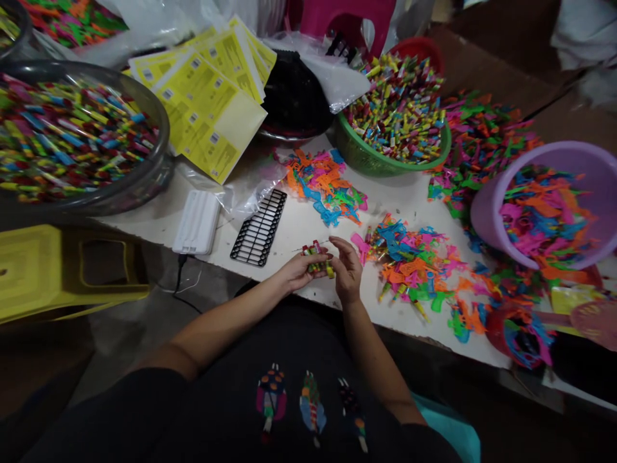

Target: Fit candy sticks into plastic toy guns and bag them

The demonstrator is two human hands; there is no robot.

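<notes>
A: Who is in the foreground?
B: A person in a black shirt (pixel 216 399), three bright motifs across it, forearms reaching to the edge of a white desk (pixel 398 199).
A: And the hands?
B: The left hand (pixel 297 273) has its grip closed on several small, bright tubes (pixel 315 257), held just over the desk's near edge. The right hand (pixel 349 267) curves in beside them, fingers raised; whether its grip pinches a tube, I cannot tell.
A: What lies nearest to them?
B: A black rack (pixel 258 228) and a white box (pixel 196 222) with a cord, to the left. To the right, plastic toys (pixel 414 257) heaped in orange, blue, pink and green, a few tubes among them, and a red cup (pixel 497 331) farther along.
A: Beyond that?
B: A smaller heap (pixel 322 183), then a green basin (pixel 380 166) piled with tubes. A purple bucket (pixel 486 209) of toys stands at right; a grey basin (pixel 162 145) holds more tubes at left.
A: At the back?
B: Yellow sheets (pixel 212 109), fanned beside a black bowl (pixel 294 96), and a pink stool (pixel 357 13).
</notes>
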